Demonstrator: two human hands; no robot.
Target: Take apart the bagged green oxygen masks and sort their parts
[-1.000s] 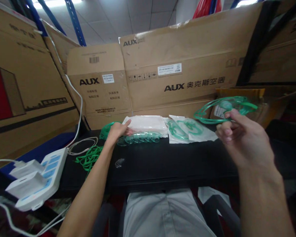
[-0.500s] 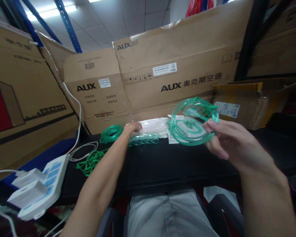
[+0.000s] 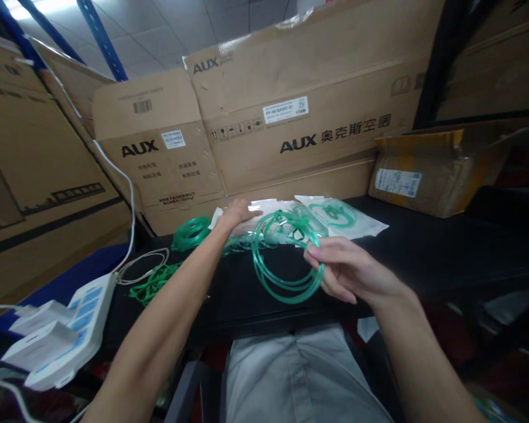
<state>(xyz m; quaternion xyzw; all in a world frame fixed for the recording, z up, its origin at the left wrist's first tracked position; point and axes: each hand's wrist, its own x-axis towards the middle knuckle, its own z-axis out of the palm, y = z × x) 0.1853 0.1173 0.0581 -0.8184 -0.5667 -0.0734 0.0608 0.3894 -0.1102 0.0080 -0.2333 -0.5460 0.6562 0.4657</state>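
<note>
My right hand [image 3: 341, 267] pinches a loop of coiled green oxygen mask tubing [image 3: 286, 299] between thumb and fingers, above the table. A clear, mask-like part [image 3: 278, 228] with green pieces sits at the coil's top; its details are blurred. Farther back, my left hand [image 3: 237, 214] lies over a stack of clear and white plastic bags [image 3: 264, 205], thumb spread to the right; some of its fingertips are hard to see. In front of the stack lies a row of clear ribbed pieces [image 3: 238, 245]. A bag with green tubing inside [image 3: 361, 220] lies to the right.
On the black table [image 3: 401, 252], left of the stack, are another green tubing coil [image 3: 190, 234], a tangle of green bands [image 3: 154, 285] and a white cable [image 3: 132, 273]. A power strip [image 3: 88, 320] is at left. Cardboard [image 3: 247, 164] stands behind; a small carton [image 3: 418, 176] is at right.
My right hand has brought the tubing leftward and lower, in front of the bags. My left hand has shifted slightly on the stack, its thumb now spread. The view has shifted.
</note>
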